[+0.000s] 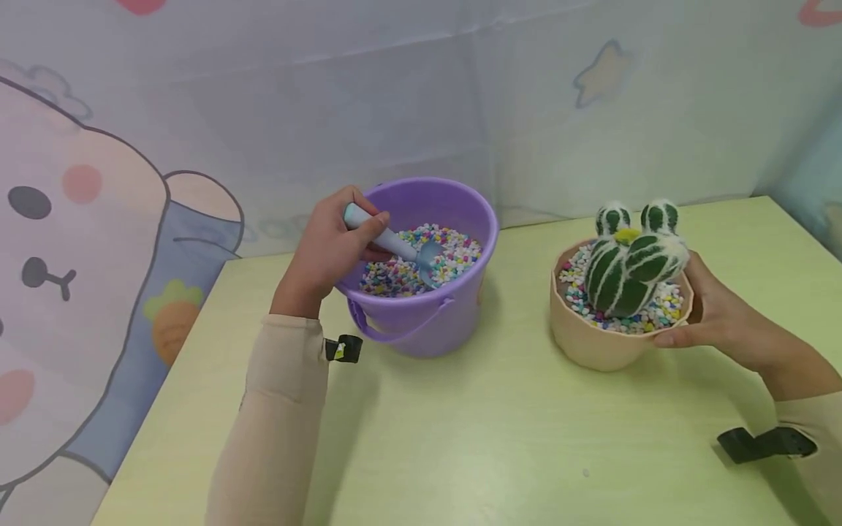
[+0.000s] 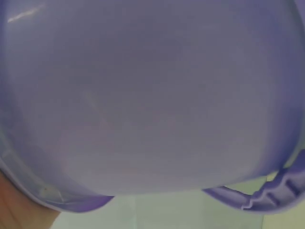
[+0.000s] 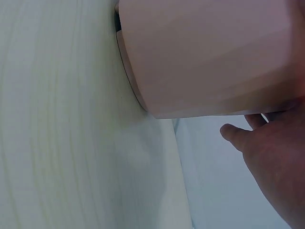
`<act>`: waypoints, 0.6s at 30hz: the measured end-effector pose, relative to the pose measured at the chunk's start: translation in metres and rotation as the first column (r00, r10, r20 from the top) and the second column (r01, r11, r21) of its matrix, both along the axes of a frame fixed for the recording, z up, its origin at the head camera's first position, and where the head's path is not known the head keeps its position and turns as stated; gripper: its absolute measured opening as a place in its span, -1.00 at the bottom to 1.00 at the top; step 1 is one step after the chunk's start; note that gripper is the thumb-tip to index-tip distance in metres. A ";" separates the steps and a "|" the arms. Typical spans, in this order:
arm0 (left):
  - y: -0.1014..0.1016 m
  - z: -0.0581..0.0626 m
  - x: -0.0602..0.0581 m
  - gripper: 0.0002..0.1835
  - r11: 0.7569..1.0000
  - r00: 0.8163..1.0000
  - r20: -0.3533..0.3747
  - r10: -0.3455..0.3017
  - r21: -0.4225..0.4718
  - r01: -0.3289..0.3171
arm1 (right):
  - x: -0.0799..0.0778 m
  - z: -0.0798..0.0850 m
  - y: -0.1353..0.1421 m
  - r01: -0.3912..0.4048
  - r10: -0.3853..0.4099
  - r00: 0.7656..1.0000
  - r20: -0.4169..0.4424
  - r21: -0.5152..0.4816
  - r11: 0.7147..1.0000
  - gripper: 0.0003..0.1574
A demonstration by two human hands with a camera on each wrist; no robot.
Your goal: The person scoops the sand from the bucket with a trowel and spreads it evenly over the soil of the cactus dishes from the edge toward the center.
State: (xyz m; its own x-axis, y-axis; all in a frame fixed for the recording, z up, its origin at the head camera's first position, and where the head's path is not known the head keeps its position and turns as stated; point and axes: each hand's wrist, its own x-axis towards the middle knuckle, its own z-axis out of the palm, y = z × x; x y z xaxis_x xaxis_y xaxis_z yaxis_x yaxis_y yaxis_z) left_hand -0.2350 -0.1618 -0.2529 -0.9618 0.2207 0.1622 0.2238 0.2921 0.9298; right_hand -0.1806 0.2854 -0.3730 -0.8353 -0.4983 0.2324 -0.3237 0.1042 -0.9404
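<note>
In the head view my left hand (image 1: 332, 245) grips the pale blue handle of a small toy shovel (image 1: 397, 245). Its translucent blue scoop dips into colourful pebbles (image 1: 454, 237) inside a purple bucket (image 1: 434, 329). The bucket's outer wall (image 2: 152, 95) fills most of the left wrist view. My right hand (image 1: 730, 318) holds a peach flowerpot (image 1: 592, 347) at its right side, thumb at the front rim. A plush green cactus with white lines (image 1: 608, 277) stands in the pot among similar pebbles. The right wrist view shows the pot's side (image 3: 209, 62) and part of that hand.
Both bucket and pot stand on a pale yellow-green table (image 1: 500, 431), the pot to the bucket's right. A printed cloth backdrop (image 1: 395, 102) hangs close behind. The bucket's purple handle (image 1: 401, 336) hangs down at its front.
</note>
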 end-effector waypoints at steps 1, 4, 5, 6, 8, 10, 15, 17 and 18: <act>0.001 0.000 -0.001 -0.83 1.000 1.000 0.015 0.007 0.011 -0.007 | 0.000 0.000 0.000 0.008 -0.008 1.000 -0.001 0.007 1.000 0.47; 0.002 0.000 -0.003 -0.81 0.999 0.998 0.059 0.025 0.043 -0.028 | 0.002 -0.003 0.000 0.040 -0.040 0.999 0.007 0.038 0.998 0.43; 0.002 -0.001 -0.004 -0.80 0.998 0.997 0.072 0.030 0.054 -0.034 | 0.002 -0.004 0.000 0.050 -0.051 0.999 0.007 0.050 0.997 0.42; 0.002 -0.001 -0.005 -0.80 0.997 0.996 0.079 0.035 0.063 -0.040 | 0.003 -0.005 0.000 0.059 -0.060 0.998 0.007 0.058 0.997 0.42; 0.001 -0.002 -0.006 -0.79 0.996 0.996 0.084 0.041 0.079 -0.047 | 0.003 -0.006 0.001 0.071 -0.072 0.997 0.007 0.068 0.995 0.40; 0.001 -0.003 -0.007 -0.79 0.994 0.996 0.078 0.042 0.096 -0.049 | 0.003 -0.007 0.001 0.076 -0.076 0.997 0.002 0.071 0.995 0.41; -0.001 -0.004 -0.007 -0.84 0.988 1.000 0.016 0.007 0.151 -0.010 | 0.001 -0.006 0.003 0.073 -0.072 0.997 -0.021 0.066 0.995 0.41; -0.001 -0.004 -0.006 -0.86 0.989 1.000 -0.008 -0.008 0.151 0.009 | 0.001 -0.006 0.004 0.079 -0.077 0.997 -0.029 0.072 0.994 0.41; -0.001 -0.004 -0.006 -0.86 0.990 1.000 -0.015 -0.016 0.143 0.018 | 0.001 -0.006 0.005 0.081 -0.079 0.996 -0.031 0.075 0.994 0.41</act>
